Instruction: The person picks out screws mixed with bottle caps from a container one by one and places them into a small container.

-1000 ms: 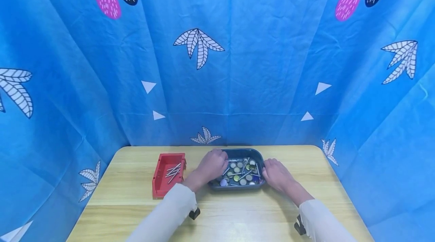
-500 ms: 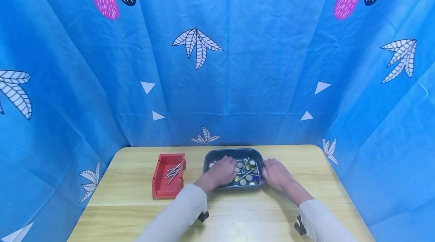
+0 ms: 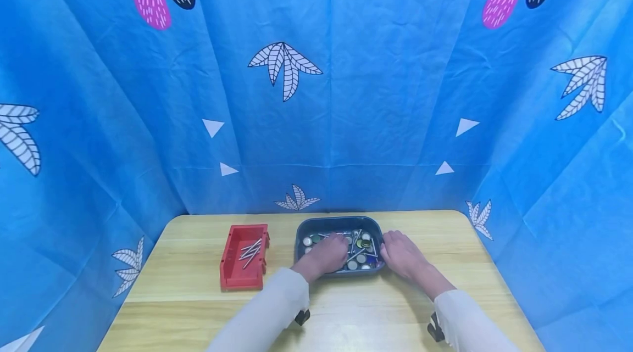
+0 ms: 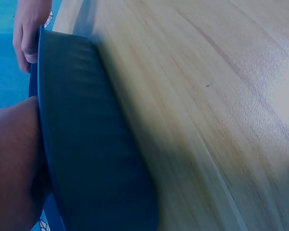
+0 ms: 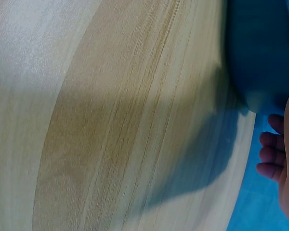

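Observation:
My left hand [image 3: 328,255] reaches into a dark blue tray [image 3: 299,234], above a mix of round caps [image 3: 351,266] and long metal nails or screws [image 3: 373,246]. Its fingertips are hidden, and the left wrist view shows the tray's outer wall [image 4: 96,144] in front of them. My right hand [image 3: 401,253] holds the tray's right end at the rim, and its curled fingers [image 5: 271,155] show beyond the tray's corner in the right wrist view. Left of the tray, a red bin [image 3: 241,281] contains several long metal nails or screws [image 3: 250,251].
All of it stands on a light wooden table [image 3: 366,313] toward the far edge. A patterned blue cloth [image 3: 376,94] hangs behind and on both sides. Some wood surface lies between the red bin and the tray.
My left hand has moved right and slightly nearer, from the tray's left end into its middle, so caps at the left now show. My right hand has stayed at the rim.

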`<state>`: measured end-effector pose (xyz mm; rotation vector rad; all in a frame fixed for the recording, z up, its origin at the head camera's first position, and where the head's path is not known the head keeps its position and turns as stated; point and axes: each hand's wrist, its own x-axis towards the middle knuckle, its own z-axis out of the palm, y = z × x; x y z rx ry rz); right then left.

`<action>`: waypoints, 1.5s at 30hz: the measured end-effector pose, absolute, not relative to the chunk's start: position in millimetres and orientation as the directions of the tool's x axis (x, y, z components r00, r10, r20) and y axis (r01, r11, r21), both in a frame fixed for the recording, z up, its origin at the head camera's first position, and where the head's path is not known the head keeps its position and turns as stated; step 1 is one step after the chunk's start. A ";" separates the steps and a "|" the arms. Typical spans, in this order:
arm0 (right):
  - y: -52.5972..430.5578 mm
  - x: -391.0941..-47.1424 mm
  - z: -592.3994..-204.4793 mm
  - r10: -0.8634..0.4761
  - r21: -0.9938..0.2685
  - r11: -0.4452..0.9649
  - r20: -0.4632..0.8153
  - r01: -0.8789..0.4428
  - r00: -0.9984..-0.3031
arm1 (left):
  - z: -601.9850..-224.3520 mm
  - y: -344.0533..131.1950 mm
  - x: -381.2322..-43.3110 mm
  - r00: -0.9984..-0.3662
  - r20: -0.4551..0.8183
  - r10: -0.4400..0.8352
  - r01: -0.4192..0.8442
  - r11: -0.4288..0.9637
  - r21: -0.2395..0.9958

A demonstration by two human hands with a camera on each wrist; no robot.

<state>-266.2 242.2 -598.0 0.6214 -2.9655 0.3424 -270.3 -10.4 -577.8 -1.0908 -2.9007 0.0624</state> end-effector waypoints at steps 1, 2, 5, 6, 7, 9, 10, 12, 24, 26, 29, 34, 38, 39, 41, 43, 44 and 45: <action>242.2 -266.5 -598.2 -0.387 -0.196 0.891 0.139 -0.409 -0.911 | -577.9 -9.6 -270.4 -0.749 0.028 0.662 0.660 0.749 -0.061; 242.3 -266.8 -598.4 -0.390 -0.191 0.891 0.143 -0.412 -0.910 | -578.1 -8.7 -270.7 -0.749 0.030 0.662 0.659 0.749 -0.067; 242.3 -267.0 -598.1 -0.392 -0.187 0.889 0.157 -0.417 -0.906 | -578.5 -6.1 -272.1 -0.752 0.021 0.658 0.656 0.752 -0.061; 242.2 -266.7 -597.6 -0.391 -0.186 0.890 0.160 -0.417 -0.906 | -579.0 -5.3 -272.5 -0.754 0.021 0.656 0.654 0.754 -0.056; 242.1 -266.5 -597.3 -0.390 -0.186 0.890 0.163 -0.416 -0.906 | -579.4 -4.7 -273.0 -0.756 0.021 0.655 0.653 0.755 -0.054; 241.6 -266.0 -596.6 -0.388 -0.187 0.891 0.164 -0.414 -0.907 | -580.6 -3.5 -274.0 -0.756 0.024 0.654 0.652 0.756 -0.050; 241.4 -265.7 -596.2 -0.386 -0.189 0.892 0.159 -0.411 -0.909 | -581.1 -3.3 -274.1 -0.755 0.027 0.655 0.653 0.755 -0.055; 240.6 -265.1 -595.5 -0.385 -0.195 0.892 0.149 -0.408 -0.911 | -582.3 -3.0 -274.6 -0.755 0.040 0.654 0.652 0.756 -0.058; 239.7 -264.2 -594.9 -0.380 -0.207 0.892 0.137 -0.402 -0.915 | -582.8 -1.5 -272.7 -0.764 0.035 0.644 0.638 0.763 -0.105; 240.0 -264.1 -595.1 -0.380 -0.207 0.892 0.138 -0.402 -0.915 | -583.0 -1.0 -273.0 -0.762 0.032 0.647 0.640 0.760 -0.116; 240.5 -264.2 -595.9 -0.379 -0.208 0.892 0.138 -0.401 -0.915 | -583.1 0.3 -273.1 -0.762 0.029 0.647 0.640 0.758 -0.123; 240.8 -263.6 -596.0 -0.380 -0.219 0.889 0.136 -0.402 -0.915 | -581.6 2.3 -271.7 -0.756 0.021 0.655 0.647 0.751 -0.136; 240.9 -263.6 -595.6 -0.381 -0.210 0.890 0.144 -0.404 -0.913 | -579.9 2.5 -270.9 -0.742 0.012 0.670 0.660 0.734 -0.161; 240.8 -263.6 -595.5 -0.380 -0.210 0.890 0.145 -0.404 -0.913 | -579.6 2.2 -270.9 -0.740 0.011 0.672 0.663 0.732 -0.159; 240.6 -263.6 -595.6 -0.379 -0.208 0.891 0.147 -0.403 -0.914 | -579.5 1.1 -271.2 -0.733 0.016 0.680 0.670 0.726 -0.156; 240.2 -263.7 -595.5 -0.380 -0.212 0.890 0.146 -0.404 -0.913 | -579.5 -0.7 -271.5 -0.723 0.028 0.690 0.679 0.718 -0.153; 240.2 -263.6 -595.4 -0.379 -0.215 0.889 0.148 -0.404 -0.913 | -579.4 -1.8 -271.6 -0.717 0.037 0.696 0.684 0.713 -0.154; 240.2 -263.7 -595.5 -0.378 -0.216 0.889 0.148 -0.403 -0.914 | -579.4 -2.9 -271.7 -0.713 0.046 0.700 0.688 0.711 -0.149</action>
